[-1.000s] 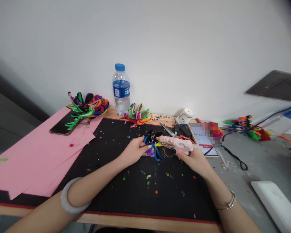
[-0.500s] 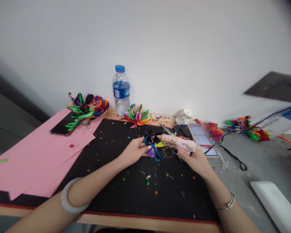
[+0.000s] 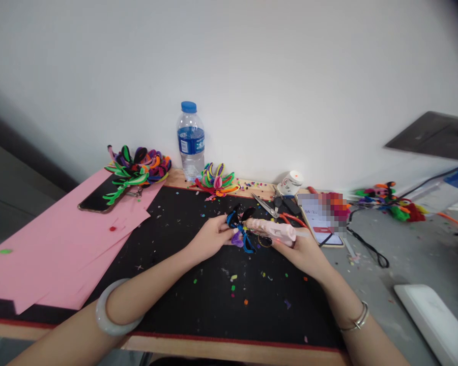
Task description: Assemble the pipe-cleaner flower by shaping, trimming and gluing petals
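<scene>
My left hand (image 3: 216, 236) pinches a pipe-cleaner flower (image 3: 248, 243) with blue, black and purple petals, above the black mat (image 3: 168, 295). A pale pink glue gun (image 3: 273, 230) is in my right hand (image 3: 303, 254), fingers wrapped round its grip. The gun points left, and its nozzle is at the middle of the flower; whether it touches cannot be made out. Just behind the gun lie scissors (image 3: 290, 218) with orange-red handles, blades toward the back left.
Pink paper sheets (image 3: 61, 244) cover the left, bearing a dark phone (image 3: 97, 197) and a pipe-cleaner bundle (image 3: 152, 165). Along the wall stand a water bottle (image 3: 191, 145), another bundle (image 3: 216, 180) and a paper cup (image 3: 290, 183). A lit phone (image 3: 324, 234) and a white box-like object (image 3: 431, 320) are right.
My right hand has brought the glue gun left, its nozzle now at the flower's centre. More of the scissors' handles shows behind it. My left hand and the flower stay in place.
</scene>
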### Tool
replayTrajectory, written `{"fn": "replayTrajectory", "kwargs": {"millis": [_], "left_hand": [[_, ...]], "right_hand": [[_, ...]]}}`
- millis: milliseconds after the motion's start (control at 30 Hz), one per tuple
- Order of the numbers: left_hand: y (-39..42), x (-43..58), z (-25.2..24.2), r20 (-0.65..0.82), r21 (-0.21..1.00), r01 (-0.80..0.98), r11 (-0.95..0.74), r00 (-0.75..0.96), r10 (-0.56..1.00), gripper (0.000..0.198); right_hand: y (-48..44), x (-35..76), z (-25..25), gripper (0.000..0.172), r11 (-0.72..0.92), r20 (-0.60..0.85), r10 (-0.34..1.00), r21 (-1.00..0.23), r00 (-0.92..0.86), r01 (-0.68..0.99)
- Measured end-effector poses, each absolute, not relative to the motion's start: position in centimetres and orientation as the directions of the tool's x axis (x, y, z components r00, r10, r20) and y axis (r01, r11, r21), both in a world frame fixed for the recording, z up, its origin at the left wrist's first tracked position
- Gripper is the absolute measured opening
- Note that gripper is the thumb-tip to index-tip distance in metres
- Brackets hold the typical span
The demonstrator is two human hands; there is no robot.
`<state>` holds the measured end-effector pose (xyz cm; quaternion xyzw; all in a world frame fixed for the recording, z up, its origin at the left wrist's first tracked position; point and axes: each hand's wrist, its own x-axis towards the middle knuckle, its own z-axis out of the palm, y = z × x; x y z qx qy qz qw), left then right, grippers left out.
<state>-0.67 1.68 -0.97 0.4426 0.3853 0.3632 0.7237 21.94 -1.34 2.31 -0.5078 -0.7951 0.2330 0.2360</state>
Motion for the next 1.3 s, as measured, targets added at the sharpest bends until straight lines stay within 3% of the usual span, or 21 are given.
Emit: {"fn": "replayTrajectory", "kwargs": {"millis": [400,1300], "left_hand": [[1.66,-0.67,-1.3,-0.197,0.935,-0.175,0.308,0.464,0.864,0.022],[1.66,-0.65,-0.91,-0.226,0.922,-0.188,0.339,0.45,0.864,0.021]], "right_hand": [[-1.4,22.11,2.12,0.021,0.368,0.123,0.926,-0.508,-0.358,0.779],[-1.36,22.17,2.2,0.02,0.366,0.147,0.927,-0.561,-0.346,0.743]]}}
